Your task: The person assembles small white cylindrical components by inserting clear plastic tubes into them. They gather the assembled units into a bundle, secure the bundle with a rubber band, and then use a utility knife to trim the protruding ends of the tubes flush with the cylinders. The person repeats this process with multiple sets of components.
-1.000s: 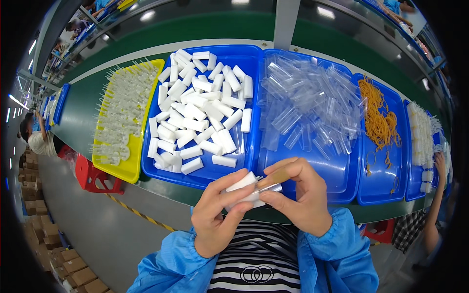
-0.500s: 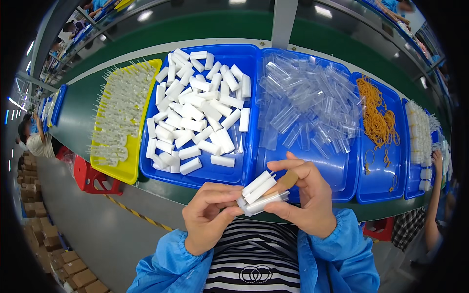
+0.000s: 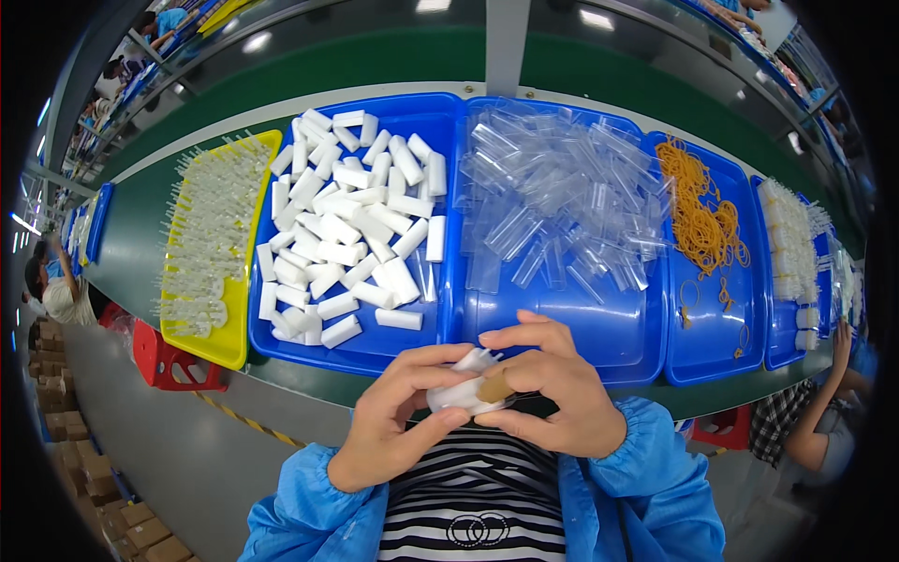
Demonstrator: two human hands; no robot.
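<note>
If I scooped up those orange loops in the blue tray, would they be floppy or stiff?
The orange loops would probably be floppy, since they lie in loose, thin curves. They may come up in a tangle, because most are heaped across one another. Each one is likely light, as its strand looks so thin.

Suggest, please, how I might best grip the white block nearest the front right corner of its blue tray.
I'd probably pinch the white block across its middle, by its long sides, from above: it lies left to right, with bare blue tray along its near side.
</note>
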